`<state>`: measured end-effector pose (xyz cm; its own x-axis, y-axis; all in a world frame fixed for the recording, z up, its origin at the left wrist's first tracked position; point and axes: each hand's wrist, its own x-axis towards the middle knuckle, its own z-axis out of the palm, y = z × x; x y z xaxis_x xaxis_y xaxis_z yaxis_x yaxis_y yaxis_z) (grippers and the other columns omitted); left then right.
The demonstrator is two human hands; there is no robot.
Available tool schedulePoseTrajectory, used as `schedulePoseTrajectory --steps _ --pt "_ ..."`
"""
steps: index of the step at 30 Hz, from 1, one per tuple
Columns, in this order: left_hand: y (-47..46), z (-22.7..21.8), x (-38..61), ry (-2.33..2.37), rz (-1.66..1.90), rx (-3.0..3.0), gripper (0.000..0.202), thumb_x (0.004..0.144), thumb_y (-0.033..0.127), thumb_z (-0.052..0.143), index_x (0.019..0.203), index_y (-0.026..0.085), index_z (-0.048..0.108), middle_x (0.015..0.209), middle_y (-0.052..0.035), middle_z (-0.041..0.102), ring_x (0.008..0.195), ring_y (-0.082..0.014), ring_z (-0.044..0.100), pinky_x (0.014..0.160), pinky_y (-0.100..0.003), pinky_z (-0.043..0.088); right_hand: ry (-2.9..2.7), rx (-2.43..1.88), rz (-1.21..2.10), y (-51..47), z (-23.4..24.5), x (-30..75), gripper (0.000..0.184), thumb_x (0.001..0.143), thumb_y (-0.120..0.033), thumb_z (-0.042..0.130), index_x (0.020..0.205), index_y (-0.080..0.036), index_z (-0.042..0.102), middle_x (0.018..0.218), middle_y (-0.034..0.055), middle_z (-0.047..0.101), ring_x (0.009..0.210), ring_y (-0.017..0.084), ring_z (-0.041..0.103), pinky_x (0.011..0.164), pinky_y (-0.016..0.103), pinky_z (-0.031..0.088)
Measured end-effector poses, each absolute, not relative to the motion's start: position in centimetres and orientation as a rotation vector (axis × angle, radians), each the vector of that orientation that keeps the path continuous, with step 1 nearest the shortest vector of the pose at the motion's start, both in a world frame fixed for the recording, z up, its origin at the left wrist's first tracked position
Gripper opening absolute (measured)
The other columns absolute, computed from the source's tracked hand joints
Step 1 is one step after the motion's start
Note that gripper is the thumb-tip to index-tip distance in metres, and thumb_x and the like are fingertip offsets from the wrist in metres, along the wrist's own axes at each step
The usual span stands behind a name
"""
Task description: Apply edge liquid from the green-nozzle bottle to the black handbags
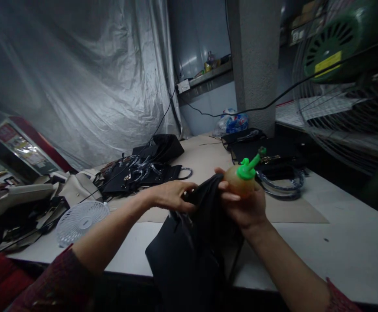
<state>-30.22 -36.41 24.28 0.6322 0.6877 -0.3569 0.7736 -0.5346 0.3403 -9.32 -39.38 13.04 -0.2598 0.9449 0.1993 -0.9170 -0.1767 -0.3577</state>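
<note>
One squeeze bottle (236, 183), partly filled with something amber as far as can be told through its wall, is held upright, slightly tilted, in the right hand (247, 210); its fingers are closed around it below the green cap (246, 171). A fold of the black piece (187, 260) is touched by the right fingertips. By the left hand (172, 195) the same piece is met from the other side, thumb and fingers curved and parted; whether it is pinched cannot be told. The piece is hung over the front edge of the worktop (354, 255). One small white fan (83, 221) is seen left, and one plastic bag (236, 122) at the back, its contents indistinct. White surface is left exposed beyond the right forearm.
</note>
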Motion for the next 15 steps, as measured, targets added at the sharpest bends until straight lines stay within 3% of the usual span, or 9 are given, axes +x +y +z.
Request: schedulePoseTrajectory --steps 3,5,9,11,15 --pt "-36.4 24.3 -31.1 1.126 -0.49 2.103 0.057 0.064 0.053 0.092 0.108 0.021 0.077 0.092 -0.0017 0.078 0.083 -0.0235 0.071 0.073 -0.029 0.055 -0.38 -0.011 1.819 -39.0 13.2 -11.1 0.024 0.085 -0.033 0.065 0.097 -0.016 0.076 0.093 0.0089 0.073 0.072 0.016 0.064 0.042 0.014 0.047" --pt "-36.6 22.7 -31.4 1.101 -0.489 2.059 0.053 0.06 0.055 0.095 0.098 0.021 0.078 0.087 -0.0013 0.077 0.082 -0.0241 0.071 0.076 -0.031 0.056 -0.346 0.026 1.866 -38.9 13.6 -12.7 0.025 0.09 -0.034 0.063 0.099 -0.014 0.074 0.094 0.0101 0.072 0.072 0.017 0.066 0.043 0.015 0.05" --pt "-38.0 18.0 -31.8 1.183 -0.118 2.19 0.033 0.085 0.048 0.075 0.096 0.017 0.075 0.09 -0.0042 0.074 0.087 -0.0227 0.066 0.083 -0.032 0.056 -0.304 0.051 1.929 -38.1 14.3 -15.4 0.022 0.095 -0.034 0.065 0.1 -0.013 0.071 0.091 0.0097 0.072 0.071 0.018 0.069 0.043 0.017 0.053" --pt "-39.3 16.6 -32.4 1.285 -0.019 2.172 0.034 0.095 0.046 0.06 0.098 0.015 0.074 0.092 -0.0064 0.074 0.087 -0.0228 0.066 0.081 -0.032 0.057 -0.294 0.024 1.958 -37.8 14.4 -15.5 0.02 0.095 -0.031 0.066 0.098 -0.012 0.07 0.086 0.0099 0.072 0.069 0.019 0.071 0.042 0.018 0.053" --pt "-42.0 16.6 -34.7 1.523 0.412 2.076 0.041 0.096 0.054 0.06 0.108 0.018 0.076 0.096 -0.0065 0.079 0.096 -0.0286 0.072 0.084 -0.037 0.061 -0.294 -0.048 1.993 -38.4 13.7 -12.7 0.026 0.096 -0.031 0.066 0.105 -0.008 0.073 0.095 0.0167 0.075 0.072 0.022 0.072 0.044 0.02 0.057"
